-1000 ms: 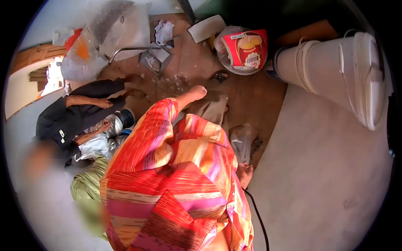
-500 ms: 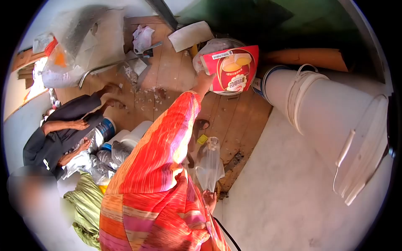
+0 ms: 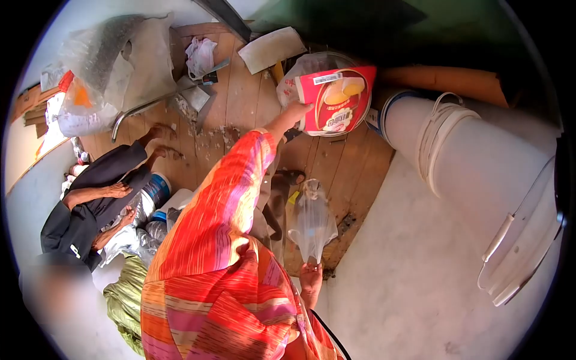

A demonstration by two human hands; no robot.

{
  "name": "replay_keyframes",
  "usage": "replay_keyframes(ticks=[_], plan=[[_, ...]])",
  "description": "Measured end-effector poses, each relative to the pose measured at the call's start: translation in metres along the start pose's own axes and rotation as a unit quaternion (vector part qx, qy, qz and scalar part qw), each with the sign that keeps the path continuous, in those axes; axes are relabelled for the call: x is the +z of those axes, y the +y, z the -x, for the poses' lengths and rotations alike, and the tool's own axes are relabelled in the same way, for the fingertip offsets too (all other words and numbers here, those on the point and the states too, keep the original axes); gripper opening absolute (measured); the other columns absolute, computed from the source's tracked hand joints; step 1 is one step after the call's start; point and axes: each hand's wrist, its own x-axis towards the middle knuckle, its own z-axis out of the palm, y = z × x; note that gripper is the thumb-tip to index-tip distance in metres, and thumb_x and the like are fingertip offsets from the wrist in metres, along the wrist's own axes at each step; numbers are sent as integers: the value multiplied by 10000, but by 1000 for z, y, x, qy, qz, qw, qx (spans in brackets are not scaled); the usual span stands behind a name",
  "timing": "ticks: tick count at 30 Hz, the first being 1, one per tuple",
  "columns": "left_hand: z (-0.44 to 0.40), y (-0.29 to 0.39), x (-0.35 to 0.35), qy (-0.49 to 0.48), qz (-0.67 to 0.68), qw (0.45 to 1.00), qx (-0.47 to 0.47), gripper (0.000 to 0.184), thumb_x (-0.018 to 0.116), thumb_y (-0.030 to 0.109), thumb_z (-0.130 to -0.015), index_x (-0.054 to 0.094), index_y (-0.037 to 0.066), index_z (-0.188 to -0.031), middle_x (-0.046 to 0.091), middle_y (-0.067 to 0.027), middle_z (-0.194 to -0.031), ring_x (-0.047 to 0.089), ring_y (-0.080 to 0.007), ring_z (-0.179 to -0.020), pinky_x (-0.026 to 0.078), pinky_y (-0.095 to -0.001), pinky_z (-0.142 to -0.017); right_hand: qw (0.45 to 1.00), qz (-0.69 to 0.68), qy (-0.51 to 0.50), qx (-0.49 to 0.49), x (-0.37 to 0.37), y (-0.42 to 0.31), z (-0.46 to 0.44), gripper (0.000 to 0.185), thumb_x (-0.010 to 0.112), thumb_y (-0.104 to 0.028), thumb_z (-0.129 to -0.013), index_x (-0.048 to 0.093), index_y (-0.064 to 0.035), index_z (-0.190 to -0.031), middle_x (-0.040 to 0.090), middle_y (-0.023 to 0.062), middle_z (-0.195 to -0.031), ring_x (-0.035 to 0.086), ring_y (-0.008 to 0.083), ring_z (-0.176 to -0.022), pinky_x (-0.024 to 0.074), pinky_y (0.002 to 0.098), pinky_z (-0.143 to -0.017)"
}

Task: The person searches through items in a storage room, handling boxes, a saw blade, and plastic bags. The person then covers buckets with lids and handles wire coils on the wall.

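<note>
Foremost, one red printed bread carton (image 3: 339, 99), far centre, against a round bin (image 3: 327, 134); the left hand (image 3: 295, 113) is the nearer to it, fingers pinching its left edge, so that the panel spreads rightward from the fingertips. Also one clear plastic bag (image 3: 312, 227), right of centre and nearer than the carton, its long axis running near to far from the right hand (image 3: 311, 281), whose fingertips are pressed together on its gathered near end. Listed alongside: white plastic buckets (image 3: 468, 162) at right, wooden floorboards (image 3: 241, 81) beneath bag and bin.
</note>
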Motion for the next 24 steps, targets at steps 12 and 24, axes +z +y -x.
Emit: replay_keyframes(ticks=[12, 24], plan=[[156, 129, -139, 65, 251, 962, 84, 353, 636, 198, -798, 520, 61, -1103, 555, -59, -1127, 519, -183, -1040, 416, -324, -905, 998, -20, 53, 21, 14, 2, -10, 173, 493, -264, -884, 515, -96, -850, 508, 40, -712, 506, 189, -744, 455, 373, -777], [149, 65, -201, 193, 415, 882, 108, 354, 641, 160, -798, 477, 121, -1109, 565, 3, -1038, 560, -108, -895, 437, -139, -569, 996, 30, 86, 21, 5, 2, -17, 177, 522, -267, -866, 516, -94, -828, 530, 88, -891, 501, 218, -863, 446, 396, -808]])
